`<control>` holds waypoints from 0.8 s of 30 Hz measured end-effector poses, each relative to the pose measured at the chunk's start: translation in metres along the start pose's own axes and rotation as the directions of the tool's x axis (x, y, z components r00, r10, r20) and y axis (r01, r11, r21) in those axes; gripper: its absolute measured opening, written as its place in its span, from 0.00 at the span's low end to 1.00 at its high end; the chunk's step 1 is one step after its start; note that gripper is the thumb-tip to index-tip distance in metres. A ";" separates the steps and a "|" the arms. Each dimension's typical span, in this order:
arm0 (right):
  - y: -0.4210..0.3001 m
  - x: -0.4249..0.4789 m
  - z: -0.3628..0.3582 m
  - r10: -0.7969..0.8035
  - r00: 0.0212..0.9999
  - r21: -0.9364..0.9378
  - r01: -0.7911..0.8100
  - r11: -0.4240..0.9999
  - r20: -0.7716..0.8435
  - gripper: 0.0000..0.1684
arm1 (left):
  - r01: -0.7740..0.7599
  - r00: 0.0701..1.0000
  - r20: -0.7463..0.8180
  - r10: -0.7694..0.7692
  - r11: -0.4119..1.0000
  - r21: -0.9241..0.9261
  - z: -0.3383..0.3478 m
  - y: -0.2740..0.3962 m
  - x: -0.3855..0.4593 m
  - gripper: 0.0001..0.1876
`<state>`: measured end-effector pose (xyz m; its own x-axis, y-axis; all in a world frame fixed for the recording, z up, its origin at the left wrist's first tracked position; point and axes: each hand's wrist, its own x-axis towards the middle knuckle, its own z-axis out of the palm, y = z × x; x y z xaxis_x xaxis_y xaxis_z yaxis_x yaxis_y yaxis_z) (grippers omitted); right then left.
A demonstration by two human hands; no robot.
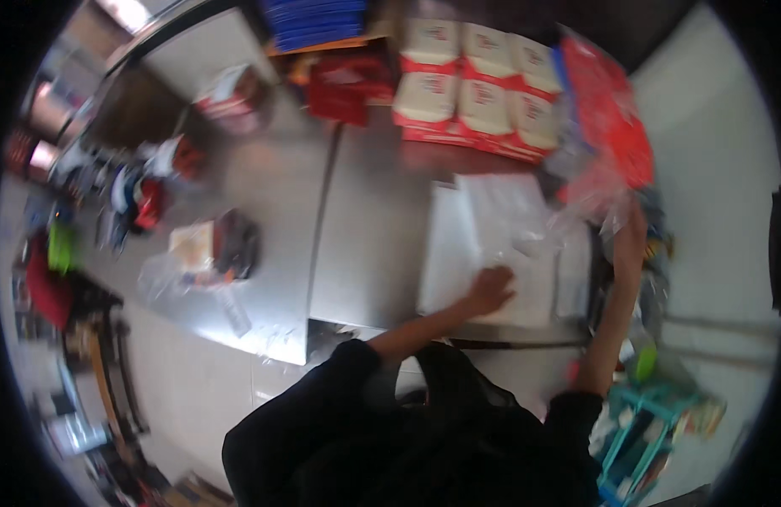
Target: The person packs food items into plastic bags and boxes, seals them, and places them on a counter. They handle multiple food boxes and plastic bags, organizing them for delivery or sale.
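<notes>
My left hand (490, 289) is over white plastic bags or sheets (504, 215) lying on the metal table, its fingers bent; blur hides whether it pinches one. My right hand (630, 212) is at the table's right side, against clear plastic film (593, 193) that hangs below a red plastic-wrapped stack (612, 120). Its fingers are blurred and partly hidden, so its hold cannot be told. Beyond the white bags stand several cream-and-red packs (482, 104) in two rows.
A blue stack (314, 22) and red packets (340, 89) lie at the back. Further left on the metal table (270, 310) are a dark bundle (237, 244) and a crumpled clear bag (162, 272). A teal plastic rack (644, 412) stands at lower right, beside the white wall (714, 209).
</notes>
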<state>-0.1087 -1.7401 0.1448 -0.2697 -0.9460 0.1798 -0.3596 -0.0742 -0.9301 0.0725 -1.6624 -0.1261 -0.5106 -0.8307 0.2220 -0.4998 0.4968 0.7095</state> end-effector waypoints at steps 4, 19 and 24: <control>-0.102 -0.042 -0.044 0.236 0.900 0.603 0.037 0.797 -0.367 0.11 | 0.171 0.971 0.237 -0.031 0.779 -0.603 -0.038 0.010 0.039 0.29; -0.096 -0.370 -0.206 0.101 0.790 0.205 0.033 0.978 -0.604 0.14 | 0.420 0.901 0.417 0.120 0.002 -0.908 -0.164 0.299 -0.090 0.14; -0.095 -0.505 -0.175 -0.464 0.449 -0.638 -0.415 0.649 -0.764 0.13 | 0.624 0.781 0.582 0.226 -0.274 -0.731 -0.064 0.299 -0.184 0.15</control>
<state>-0.0946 -1.1999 0.1982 -0.6365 -0.1499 0.7566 -0.6914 0.5457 -0.4735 0.0620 -1.3770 0.0878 -0.9189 -0.3906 -0.0558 0.3302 -0.8387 0.4331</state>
